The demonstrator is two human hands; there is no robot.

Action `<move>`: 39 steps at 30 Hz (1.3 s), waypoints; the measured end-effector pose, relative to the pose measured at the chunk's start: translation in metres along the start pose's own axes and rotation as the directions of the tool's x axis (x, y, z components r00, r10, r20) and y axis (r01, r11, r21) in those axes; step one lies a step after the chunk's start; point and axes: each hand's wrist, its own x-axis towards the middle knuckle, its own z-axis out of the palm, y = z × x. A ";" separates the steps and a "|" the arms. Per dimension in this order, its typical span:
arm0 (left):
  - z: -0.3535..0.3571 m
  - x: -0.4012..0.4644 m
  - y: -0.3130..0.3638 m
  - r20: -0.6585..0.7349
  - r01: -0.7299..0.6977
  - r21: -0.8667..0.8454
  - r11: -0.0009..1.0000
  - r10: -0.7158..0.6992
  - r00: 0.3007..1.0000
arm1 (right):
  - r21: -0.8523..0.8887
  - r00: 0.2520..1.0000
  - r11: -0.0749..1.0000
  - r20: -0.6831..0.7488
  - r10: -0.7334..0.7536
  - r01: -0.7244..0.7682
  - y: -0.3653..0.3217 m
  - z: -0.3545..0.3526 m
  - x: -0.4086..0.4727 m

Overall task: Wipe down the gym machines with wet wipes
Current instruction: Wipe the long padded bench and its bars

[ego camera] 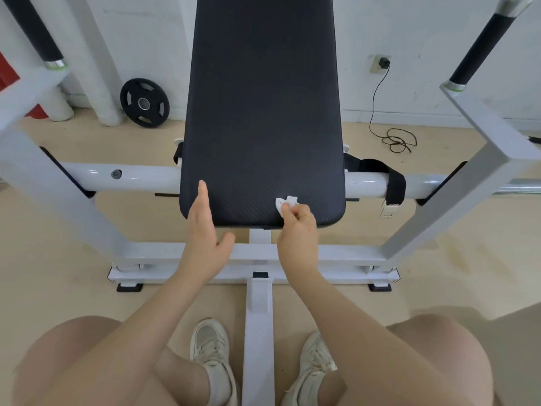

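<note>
- A person crouches at the near end of a weight bench, knees spread to either side of the white frame (258, 306), a stance that puts both arms within easy reach of the black pad (263, 112).
- The right hand (297, 232) is closed around a crumpled white wet wipe (285, 204), pinching it between thumb and fingers and pressing it against the pad just inside its near right corner, apparently mid-wipe along the lower edge.
- The left hand (205, 230) is flat and open, grasping nothing; its fingers lie on the pad near the left corner, most likely to brace the body while the other hand scrubs.
- A thin gold ring shows on the wiping hand.
- The wipe is balled small rather than spread out, which seems to concentrate pressure on the textured surface but covers little at a pass; much of the long pad above it appears yet to be reached.
- Behind the bench, a black weight plate (144, 102) leans against the wall, and a loose cable (392, 136) trails from a wall socket to a coil on the floor, well clear of the work.
- Black-gripped handles (483, 43) rise on both sides, presumably next for cleaning.
</note>
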 end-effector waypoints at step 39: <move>-0.089 0.272 -0.012 0.234 0.504 -0.125 0.855 -0.468 0.852 | 0.129 0.794 0.971 0.560 -0.237 0.199 -0.231 0.053 0.307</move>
